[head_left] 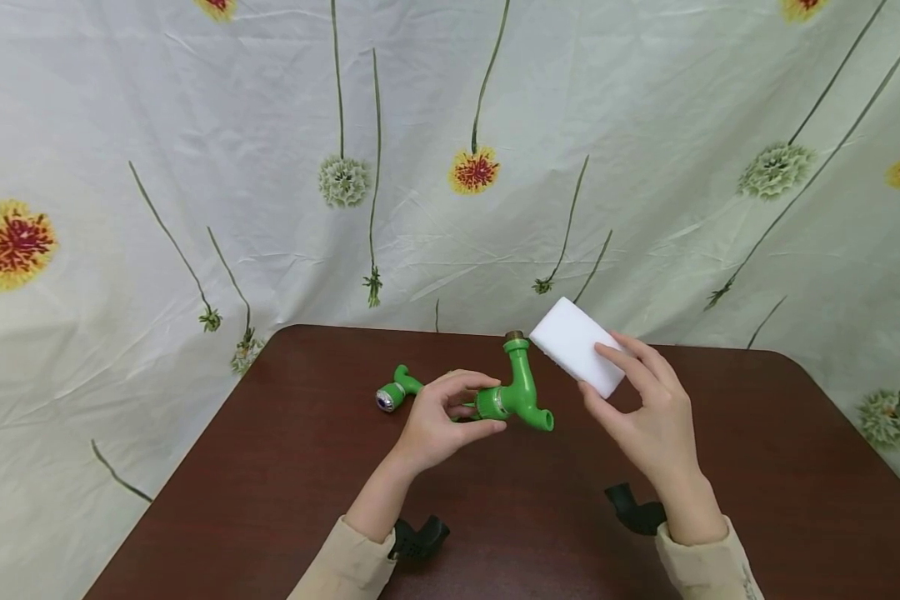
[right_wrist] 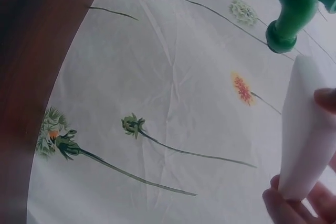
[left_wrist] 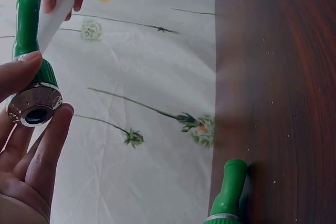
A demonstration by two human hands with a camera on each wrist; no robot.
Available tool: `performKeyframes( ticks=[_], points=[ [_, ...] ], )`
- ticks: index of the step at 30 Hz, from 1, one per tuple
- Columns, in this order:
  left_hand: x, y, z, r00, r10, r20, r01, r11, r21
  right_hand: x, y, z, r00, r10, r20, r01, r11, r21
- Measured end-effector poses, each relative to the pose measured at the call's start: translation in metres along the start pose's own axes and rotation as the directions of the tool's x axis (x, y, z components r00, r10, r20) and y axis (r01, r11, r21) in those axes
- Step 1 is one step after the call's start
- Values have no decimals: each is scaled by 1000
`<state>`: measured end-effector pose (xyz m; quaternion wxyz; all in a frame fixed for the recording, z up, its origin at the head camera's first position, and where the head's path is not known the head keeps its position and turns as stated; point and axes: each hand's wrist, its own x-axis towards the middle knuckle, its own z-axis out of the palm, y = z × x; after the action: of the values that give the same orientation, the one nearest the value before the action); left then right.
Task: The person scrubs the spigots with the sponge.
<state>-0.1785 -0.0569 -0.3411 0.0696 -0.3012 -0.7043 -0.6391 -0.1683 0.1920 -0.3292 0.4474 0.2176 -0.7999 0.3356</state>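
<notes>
Head: left hand (head_left: 437,423) curled round glossy green tap (head_left: 523,393); right hand (head_left: 656,417) pinches rectangular white block (head_left: 572,343).

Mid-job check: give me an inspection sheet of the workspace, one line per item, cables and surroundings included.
Surface: dark red-brown table, a few pale specks visible in the left wrist view.
Job's things: green faucet with a brown end and silver collar; white block. Both held.
Clutter: second green faucet on the table, left of the left hand; green parts behind that hand are too hidden to identify.
Hands: left hand grips the faucet by its collar end; right hand pinches the white block.
Cables: nothing seen.
Surroundings: pale cloth printed with flowers behind the table; a black fitting at the left wrist, another at the right.
</notes>
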Motion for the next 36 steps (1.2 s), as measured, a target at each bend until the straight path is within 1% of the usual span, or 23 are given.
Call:
performKeyframes(
  ticks=[2, 4, 7, 10, 14, 17, 21, 26, 31, 36],
  points=[
    [0, 0, 0, 1000, 10, -5, -10, 1000, -3, 0, 1, -1, 1000, -11, 23, 11, 1000, 24],
    [0, 0, 0, 1000, 19, -12, -19, 1000, -1, 0, 1, -2, 999, -24, 49, 23, 999, 27],
    [1, 1, 0, 999, 25, -34, -24, 999, 25, 0, 1, -2, 997, -34, 65, 33, 999, 17],
    [1, 1, 1, 998, -3, -64, 6, 999, 40, 0, 1, -2, 996, -47, 81, 46, 999, 17],
    [1, -17, -1, 994, -4, -108, 8, 999, 40, 0, 1, -2, 991, -71, 116, 70, 997, 14],
    [2, -31, -2, 991, 32, -127, -26, 999, 48, 0, 1, -2, 988, -83, 134, 82, 997, 16],
    [2, -32, -2, 990, 60, -130, -54, 997, 50, -2, 3, -2, 979, -105, 173, 100, 994, 37],
    [2, -32, -3, 986, 90, -139, -87, 996, 31, -2, 4, 0, 979, -113, 168, 113, 994, 6],
    [3, -32, -4, 980, 126, -155, -120, 992, 49, -3, 4, 1, 972, -149, 180, 149, 989, 16],
    [3, -28, -4, 977, 141, -161, -131, 989, 68, -4, 5, 1, 969, -126, 211, 129, 992, -1]
  ],
)
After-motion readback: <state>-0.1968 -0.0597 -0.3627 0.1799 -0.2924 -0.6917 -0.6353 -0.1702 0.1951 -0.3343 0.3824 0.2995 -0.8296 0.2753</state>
